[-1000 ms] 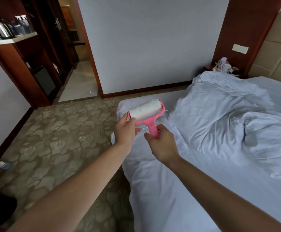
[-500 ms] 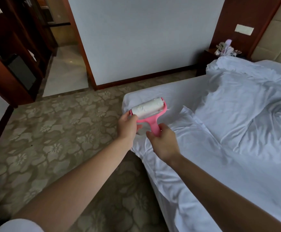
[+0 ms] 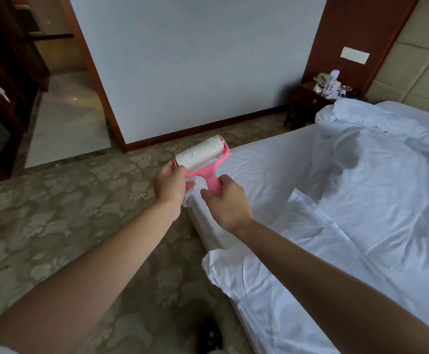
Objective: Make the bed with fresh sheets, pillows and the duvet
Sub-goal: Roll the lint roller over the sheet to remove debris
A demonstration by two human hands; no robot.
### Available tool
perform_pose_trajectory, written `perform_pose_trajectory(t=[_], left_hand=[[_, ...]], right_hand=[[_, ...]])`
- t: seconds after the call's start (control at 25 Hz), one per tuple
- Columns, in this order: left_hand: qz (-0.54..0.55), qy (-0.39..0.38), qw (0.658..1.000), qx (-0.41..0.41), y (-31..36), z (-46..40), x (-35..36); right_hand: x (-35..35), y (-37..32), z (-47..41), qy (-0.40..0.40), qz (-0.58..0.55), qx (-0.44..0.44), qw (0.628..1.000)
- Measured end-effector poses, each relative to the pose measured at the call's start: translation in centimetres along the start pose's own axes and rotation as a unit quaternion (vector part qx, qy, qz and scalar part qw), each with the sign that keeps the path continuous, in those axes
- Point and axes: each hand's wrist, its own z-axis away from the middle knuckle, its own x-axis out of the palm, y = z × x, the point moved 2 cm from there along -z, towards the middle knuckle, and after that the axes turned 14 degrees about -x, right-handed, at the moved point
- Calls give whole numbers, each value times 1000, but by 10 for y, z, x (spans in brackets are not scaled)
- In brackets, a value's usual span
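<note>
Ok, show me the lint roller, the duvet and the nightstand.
lint roller (image 3: pixel 200 152), head view, white roll.
duvet (image 3: pixel 376 159), head view, crumpled middle.
nightstand (image 3: pixel 304 103), head view, dark front.

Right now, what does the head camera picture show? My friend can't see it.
Two hands hold a pink lint roller above the bed's corner: the right hand grips its handle, the left hand pinches the white sticky roll's end. A crumpled white duvet lies on the bed, with a cluttered nightstand behind.

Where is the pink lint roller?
Mid-frame, over the bed corner: the right hand grips the lint roller handle, the left hand pinches its end.
</note>
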Motion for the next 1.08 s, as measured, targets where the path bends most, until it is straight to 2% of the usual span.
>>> perform_pose_trajectory(t=[0.16,0.4,0.56,0.84,1.08], left_hand=[[-42,18,999,7,44,-89,21],[-69,-11,997,-13,100,-217,44],[-73,-49,996,-11,147,-315,61],[-137,-168,976,36,234,-464,108],[-188,-227,955,5,267,-567,161]], right_hand=[[22,14,-102,-7,-32,18,999],[53,30,-230,13,-27,47,998],[78,39,-328,50,-6,52,997],[111,44,-484,164,-4,118,979],[120,79,-588,222,27,173,959]])
